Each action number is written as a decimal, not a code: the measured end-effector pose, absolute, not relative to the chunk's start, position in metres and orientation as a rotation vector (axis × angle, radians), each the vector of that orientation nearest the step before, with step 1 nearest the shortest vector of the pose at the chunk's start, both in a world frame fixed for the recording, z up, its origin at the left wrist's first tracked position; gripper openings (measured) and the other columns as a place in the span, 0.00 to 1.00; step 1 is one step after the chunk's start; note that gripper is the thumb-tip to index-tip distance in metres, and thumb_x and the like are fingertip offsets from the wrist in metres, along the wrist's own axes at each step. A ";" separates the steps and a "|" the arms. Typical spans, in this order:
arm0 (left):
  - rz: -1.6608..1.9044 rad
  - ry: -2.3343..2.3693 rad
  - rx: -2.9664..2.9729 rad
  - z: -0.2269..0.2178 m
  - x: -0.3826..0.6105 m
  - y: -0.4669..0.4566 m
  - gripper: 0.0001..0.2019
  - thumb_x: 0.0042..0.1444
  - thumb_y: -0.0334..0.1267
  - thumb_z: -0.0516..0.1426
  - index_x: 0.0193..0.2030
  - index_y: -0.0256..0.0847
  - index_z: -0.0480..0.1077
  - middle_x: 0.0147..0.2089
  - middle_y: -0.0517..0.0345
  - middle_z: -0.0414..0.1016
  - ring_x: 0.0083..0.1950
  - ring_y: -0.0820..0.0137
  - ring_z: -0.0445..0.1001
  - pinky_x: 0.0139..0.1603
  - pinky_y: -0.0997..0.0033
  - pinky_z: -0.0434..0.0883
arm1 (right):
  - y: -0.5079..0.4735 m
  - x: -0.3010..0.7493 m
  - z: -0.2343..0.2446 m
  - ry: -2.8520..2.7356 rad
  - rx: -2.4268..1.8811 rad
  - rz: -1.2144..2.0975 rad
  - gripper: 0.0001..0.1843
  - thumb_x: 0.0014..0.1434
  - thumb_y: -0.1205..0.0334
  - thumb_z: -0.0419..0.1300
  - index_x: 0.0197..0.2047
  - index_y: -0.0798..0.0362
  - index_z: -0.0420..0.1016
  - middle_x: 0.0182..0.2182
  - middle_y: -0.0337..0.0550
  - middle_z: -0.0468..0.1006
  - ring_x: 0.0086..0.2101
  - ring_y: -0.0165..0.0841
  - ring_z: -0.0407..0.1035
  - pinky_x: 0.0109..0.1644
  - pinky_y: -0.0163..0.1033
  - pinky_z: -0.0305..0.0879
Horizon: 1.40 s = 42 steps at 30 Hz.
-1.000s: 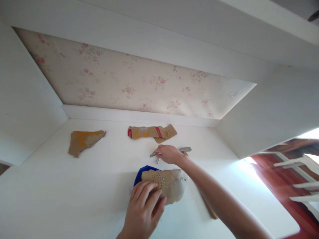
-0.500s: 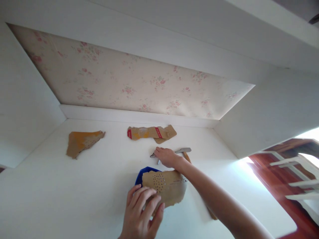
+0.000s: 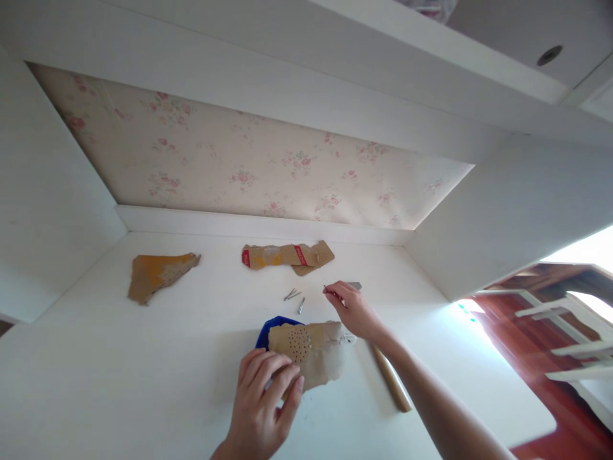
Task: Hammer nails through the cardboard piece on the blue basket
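My left hand point(image 3: 265, 396) has its fingers curled over the near-left edge of a torn piece of cardboard point(image 3: 323, 364). Many small holes dot that cardboard, which lies on a blue container point(image 3: 272, 327), mostly hidden beneath it. My right hand point(image 3: 349, 306) is above the table just beyond the cardboard, thumb and fingertips pinched on a nail point(image 3: 325, 289), only its tip showing. To its left lie several loose nails point(image 3: 301, 305). A hammer point(image 3: 390, 378) with a wooden handle rests under my right forearm, its metal head partly covered by my hand.
A cardboard strip with red bands point(image 3: 272, 256) lies near the back ledge of the white table point(image 3: 182, 377). Further left is an orange-stained cardboard scrap point(image 3: 156, 275). White panels point(image 3: 507, 217) enclose the table at the sides and overhead, with floral wallpaper point(image 3: 244, 176) behind.
My right hand has moved right, away from the loose nails, with a nail between its fingertips. The nails it covered now show. My left hand stays at the cardboard; the view has shifted slightly.
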State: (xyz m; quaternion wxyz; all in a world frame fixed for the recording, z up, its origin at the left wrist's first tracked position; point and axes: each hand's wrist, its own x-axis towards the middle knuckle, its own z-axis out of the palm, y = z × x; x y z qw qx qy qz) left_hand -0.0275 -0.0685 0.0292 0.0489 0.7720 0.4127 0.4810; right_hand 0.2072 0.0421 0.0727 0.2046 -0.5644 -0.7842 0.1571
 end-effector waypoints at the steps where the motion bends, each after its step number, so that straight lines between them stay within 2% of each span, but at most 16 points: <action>1: 1.469 1.249 2.356 0.029 -0.028 -0.068 0.09 0.58 0.28 0.58 0.43 0.43 0.73 0.39 0.54 0.76 0.42 0.65 0.74 0.52 0.55 0.68 | 0.031 0.209 0.074 -2.109 -1.574 0.478 0.12 0.69 0.60 0.51 0.42 0.52 0.75 0.38 0.44 0.79 0.38 0.35 0.73 0.44 0.39 0.69; 4: 1.485 1.213 2.350 0.029 -0.027 -0.069 0.09 0.58 0.26 0.58 0.42 0.43 0.73 0.38 0.55 0.76 0.41 0.65 0.74 0.51 0.56 0.69 | -0.001 0.209 0.076 -1.924 -1.554 0.616 0.10 0.67 0.55 0.55 0.39 0.50 0.74 0.33 0.40 0.80 0.34 0.32 0.75 0.39 0.36 0.71; 6: 1.482 1.185 2.323 0.030 -0.025 -0.071 0.09 0.59 0.25 0.57 0.42 0.42 0.73 0.38 0.54 0.75 0.41 0.65 0.74 0.50 0.58 0.70 | -0.018 0.205 0.074 -1.828 -1.537 0.689 0.10 0.66 0.55 0.56 0.46 0.49 0.72 0.33 0.38 0.80 0.33 0.32 0.76 0.37 0.34 0.73; 7: 1.470 1.171 2.302 0.032 -0.024 -0.071 0.09 0.59 0.25 0.57 0.43 0.42 0.73 0.39 0.53 0.75 0.42 0.65 0.74 0.49 0.59 0.71 | -0.024 0.202 0.073 -1.791 -1.530 0.716 0.13 0.66 0.55 0.56 0.52 0.49 0.69 0.33 0.38 0.81 0.33 0.32 0.76 0.37 0.34 0.73; 9: 1.441 1.167 2.236 0.037 -0.021 -0.071 0.09 0.60 0.26 0.56 0.45 0.42 0.73 0.41 0.52 0.75 0.44 0.65 0.74 0.49 0.62 0.72 | -0.032 0.195 0.071 -1.745 -1.520 0.751 0.16 0.66 0.57 0.56 0.56 0.48 0.66 0.35 0.38 0.81 0.34 0.32 0.77 0.37 0.34 0.73; 12: 1.399 1.247 2.060 0.048 -0.021 -0.064 0.09 0.64 0.31 0.54 0.48 0.43 0.72 0.45 0.52 0.75 0.46 0.66 0.76 0.49 0.66 0.74 | -0.032 0.187 0.071 -1.738 -1.510 0.775 0.10 0.65 0.57 0.56 0.49 0.47 0.72 0.36 0.39 0.82 0.36 0.33 0.77 0.36 0.35 0.72; 16: 1.309 1.378 1.769 0.062 -0.027 -0.053 0.08 0.66 0.41 0.53 0.47 0.43 0.70 0.42 0.53 0.78 0.40 0.66 0.78 0.40 0.69 0.77 | -0.023 0.180 0.070 -1.781 -1.474 0.746 0.10 0.67 0.56 0.54 0.47 0.46 0.73 0.37 0.39 0.83 0.37 0.34 0.77 0.38 0.36 0.71; 19: 1.258 1.438 1.768 0.063 -0.030 -0.050 0.09 0.66 0.42 0.53 0.48 0.43 0.69 0.43 0.52 0.78 0.41 0.65 0.78 0.41 0.67 0.77 | -0.017 0.177 0.066 -1.839 -1.449 0.679 0.08 0.67 0.58 0.54 0.46 0.46 0.73 0.38 0.41 0.82 0.39 0.36 0.76 0.44 0.40 0.70; 22: 1.226 1.510 1.989 0.056 -0.028 -0.051 0.12 0.64 0.41 0.54 0.52 0.43 0.67 0.47 0.50 0.76 0.48 0.61 0.76 0.49 0.59 0.76 | -0.013 0.178 0.063 -1.888 -1.440 0.617 0.08 0.67 0.60 0.53 0.45 0.47 0.73 0.40 0.43 0.81 0.42 0.39 0.74 0.48 0.44 0.68; 26: 1.134 1.536 2.212 0.044 -0.024 -0.053 0.15 0.63 0.39 0.56 0.56 0.43 0.65 0.52 0.49 0.73 0.54 0.58 0.73 0.54 0.55 0.73 | -0.013 0.182 0.060 -1.902 -1.447 0.606 0.10 0.68 0.61 0.50 0.47 0.47 0.71 0.39 0.43 0.81 0.39 0.37 0.75 0.44 0.41 0.69; 34: 1.011 1.596 2.372 0.037 -0.018 -0.054 0.13 0.62 0.38 0.56 0.53 0.40 0.67 0.51 0.48 0.73 0.52 0.57 0.72 0.53 0.51 0.70 | -0.015 0.184 0.048 -1.837 -1.494 0.570 0.11 0.69 0.60 0.48 0.50 0.48 0.68 0.40 0.43 0.79 0.39 0.37 0.74 0.44 0.41 0.69; 42: 1.002 1.597 2.394 0.035 -0.012 -0.056 0.12 0.62 0.35 0.54 0.53 0.41 0.67 0.52 0.48 0.72 0.54 0.57 0.70 0.53 0.53 0.67 | -0.012 0.181 0.053 -1.878 -1.497 0.542 0.12 0.69 0.61 0.48 0.51 0.48 0.69 0.41 0.44 0.79 0.40 0.37 0.74 0.45 0.41 0.69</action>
